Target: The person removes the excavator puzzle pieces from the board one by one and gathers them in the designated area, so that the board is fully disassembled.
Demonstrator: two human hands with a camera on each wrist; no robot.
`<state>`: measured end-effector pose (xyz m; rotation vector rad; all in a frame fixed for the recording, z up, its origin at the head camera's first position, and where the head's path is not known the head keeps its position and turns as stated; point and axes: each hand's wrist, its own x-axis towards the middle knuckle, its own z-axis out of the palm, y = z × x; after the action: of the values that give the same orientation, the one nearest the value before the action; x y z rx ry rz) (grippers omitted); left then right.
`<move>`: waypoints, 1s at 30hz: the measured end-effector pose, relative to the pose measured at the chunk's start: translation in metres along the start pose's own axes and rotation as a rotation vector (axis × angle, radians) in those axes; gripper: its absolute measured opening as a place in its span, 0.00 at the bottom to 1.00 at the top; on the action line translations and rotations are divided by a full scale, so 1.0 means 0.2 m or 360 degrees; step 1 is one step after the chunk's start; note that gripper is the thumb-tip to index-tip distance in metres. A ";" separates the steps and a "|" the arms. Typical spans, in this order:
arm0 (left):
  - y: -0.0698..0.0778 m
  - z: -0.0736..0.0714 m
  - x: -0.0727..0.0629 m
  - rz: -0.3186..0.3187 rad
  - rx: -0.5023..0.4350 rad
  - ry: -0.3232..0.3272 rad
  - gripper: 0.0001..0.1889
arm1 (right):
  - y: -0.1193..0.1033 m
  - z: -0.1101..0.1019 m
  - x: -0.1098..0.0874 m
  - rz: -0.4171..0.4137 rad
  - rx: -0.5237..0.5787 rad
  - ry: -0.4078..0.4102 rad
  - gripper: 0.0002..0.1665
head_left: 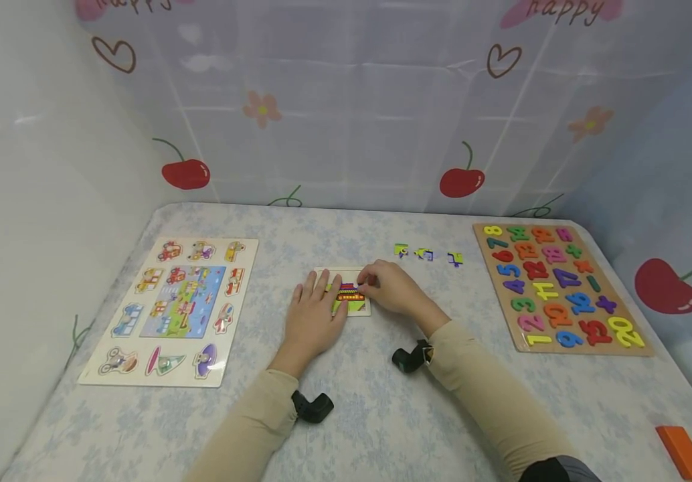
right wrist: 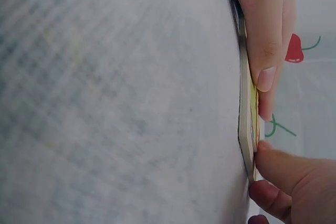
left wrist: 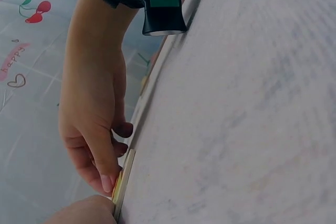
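A small jigsaw puzzle (head_left: pixel 352 306) in a pale frame lies flat at the middle of the table, showing a colourful vehicle-like picture on green. My left hand (head_left: pixel 314 314) rests over its left side with the fingers stretched out. At the puzzle's right side my right hand (head_left: pixel 391 288) has thumb and fingertips brought together in a pinch, low against the picture. The puzzle piece between those fingertips is mostly hidden. In the right wrist view, the left thumb (right wrist: pixel 266 77) lies on the puzzle's top, and the right thumb (right wrist: pixel 278 166) touches it near the edge.
Several loose puzzle pieces (head_left: pixel 424 254) lie behind the right hand. A vehicle puzzle board (head_left: pixel 153 358) is at the left, and a wooden number board (head_left: pixel 505 301) at the right. An orange block (head_left: pixel 683 453) sits near the right front edge. A printed curtain (head_left: pixel 346 134) hangs behind.
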<state>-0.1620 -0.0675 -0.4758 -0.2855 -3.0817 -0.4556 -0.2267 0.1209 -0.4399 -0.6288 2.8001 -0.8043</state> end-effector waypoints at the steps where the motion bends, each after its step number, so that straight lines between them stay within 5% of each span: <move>1: 0.00 0.00 0.00 0.0002 -0.0004 0.0007 0.32 | 0.00 0.00 0.00 -0.0004 0.0004 -0.0006 0.08; 15: 0.01 -0.01 0.00 0.0008 -0.0022 0.0008 0.32 | 0.03 -0.01 0.02 0.0013 0.0142 -0.0078 0.08; 30: 0.00 0.00 0.00 0.0003 -0.0019 0.0010 0.33 | 0.06 -0.05 -0.01 0.0144 0.0479 0.0069 0.07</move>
<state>-0.1611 -0.0681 -0.4762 -0.2866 -3.0731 -0.4738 -0.2313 0.1355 -0.4370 -0.4354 2.6429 -1.2011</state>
